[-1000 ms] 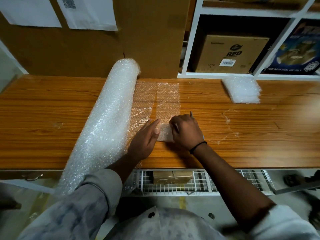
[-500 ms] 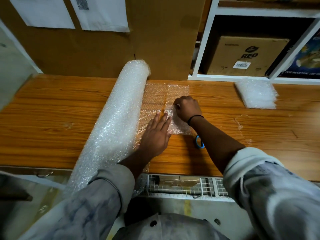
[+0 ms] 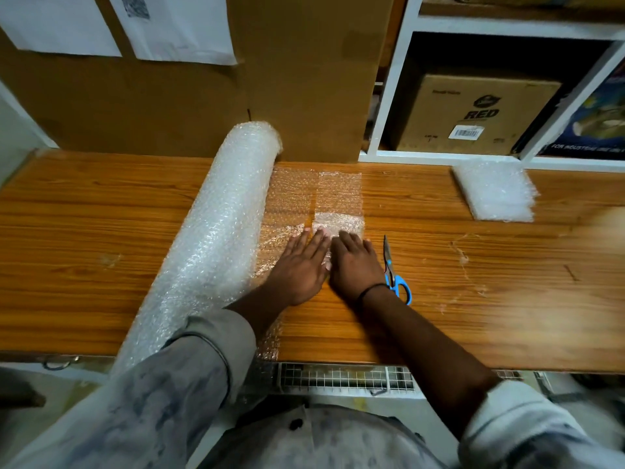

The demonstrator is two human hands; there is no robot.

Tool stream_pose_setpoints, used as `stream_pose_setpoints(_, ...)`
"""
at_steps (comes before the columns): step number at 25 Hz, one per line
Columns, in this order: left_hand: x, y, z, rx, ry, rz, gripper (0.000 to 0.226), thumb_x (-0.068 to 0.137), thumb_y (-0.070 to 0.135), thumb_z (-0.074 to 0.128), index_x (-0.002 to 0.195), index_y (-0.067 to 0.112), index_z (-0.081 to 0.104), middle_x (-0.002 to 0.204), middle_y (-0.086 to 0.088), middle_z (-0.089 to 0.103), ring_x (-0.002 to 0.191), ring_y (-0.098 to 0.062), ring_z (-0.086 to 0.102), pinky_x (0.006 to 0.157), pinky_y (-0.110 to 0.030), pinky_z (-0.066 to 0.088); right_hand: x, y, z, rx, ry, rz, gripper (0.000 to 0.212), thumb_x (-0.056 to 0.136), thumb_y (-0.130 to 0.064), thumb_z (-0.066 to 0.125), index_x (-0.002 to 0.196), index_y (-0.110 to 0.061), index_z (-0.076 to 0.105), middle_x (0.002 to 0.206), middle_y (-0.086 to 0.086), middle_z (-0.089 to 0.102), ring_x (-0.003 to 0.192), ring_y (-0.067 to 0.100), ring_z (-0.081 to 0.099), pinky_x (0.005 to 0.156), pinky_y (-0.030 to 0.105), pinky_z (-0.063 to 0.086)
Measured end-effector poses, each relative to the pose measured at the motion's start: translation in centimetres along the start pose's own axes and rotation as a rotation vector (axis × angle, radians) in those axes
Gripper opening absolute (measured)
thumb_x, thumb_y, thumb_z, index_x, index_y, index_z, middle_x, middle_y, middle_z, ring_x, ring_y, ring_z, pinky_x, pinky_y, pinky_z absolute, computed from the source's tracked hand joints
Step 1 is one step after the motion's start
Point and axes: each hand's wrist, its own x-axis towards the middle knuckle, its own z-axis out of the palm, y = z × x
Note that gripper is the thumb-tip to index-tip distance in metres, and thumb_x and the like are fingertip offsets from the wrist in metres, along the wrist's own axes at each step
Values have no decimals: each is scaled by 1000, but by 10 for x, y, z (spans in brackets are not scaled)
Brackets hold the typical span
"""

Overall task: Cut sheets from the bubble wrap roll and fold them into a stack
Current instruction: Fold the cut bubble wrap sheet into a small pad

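— Left hand (image 3: 297, 262) and right hand (image 3: 355, 262): flat, fingers straight, pressing folded end of cut sheet (image 3: 338, 198) onto surface (image 3: 473, 282), just beside bubble wrap roll (image 3: 209, 238). Risk?
— Springy, slick, bubbled film: prone to unfolding if released early. Crease firmly. Watch scissors (image 3: 394, 272), steel blades, blue handles, just beside right hand. Folded stack (image 3: 495, 191) well apart, far right.

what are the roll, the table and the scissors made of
Roll: clear plastic bubble film, glossy; small bubbles glint all over it.
Table: wood or wood-look laminate, semi-gloss; brown grain lines show, but I cannot tell which of the two.
Scissors: metal blades, by their grey sheen; the blue handles are probably plastic.
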Motion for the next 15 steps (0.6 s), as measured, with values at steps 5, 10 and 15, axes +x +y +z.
stream_pose_setpoints(5, -4, -5, -5, -90, 57, 79, 75, 101, 57, 20, 165, 19, 11, 173, -5, 1, 159, -27, -4, 129, -49, 4, -21, 2, -2, 136, 62, 23, 64, 95, -30, 39, 154, -6, 40, 164, 20, 33, 155, 35, 25, 126, 52, 15)
stream_pose_setpoints(10, -10, -16, -10, -51, 339, 292, 43, 98, 48, 56, 132, 22, 64, 148, -3, 56, 145, -28, 41, 120, -48, 32, -41, 9, 4, 153, 100, -33, 69, 96, -47, 28, 148, -7, 51, 157, 15, 46, 151, 32, 34, 125, 47, 18)
stream_pose_setpoints(15, 0, -20, -18, -98, 409, 359, 21, 98, 31, 58, 105, 19, 73, 108, 1, 73, 109, -23, 65, 102, -42, 47, -46, 9, 7, 146, 89, -71, 70, 93, -50, 43, 148, -8, 51, 154, 14, 50, 149, 34, 37, 125, 50, 21)
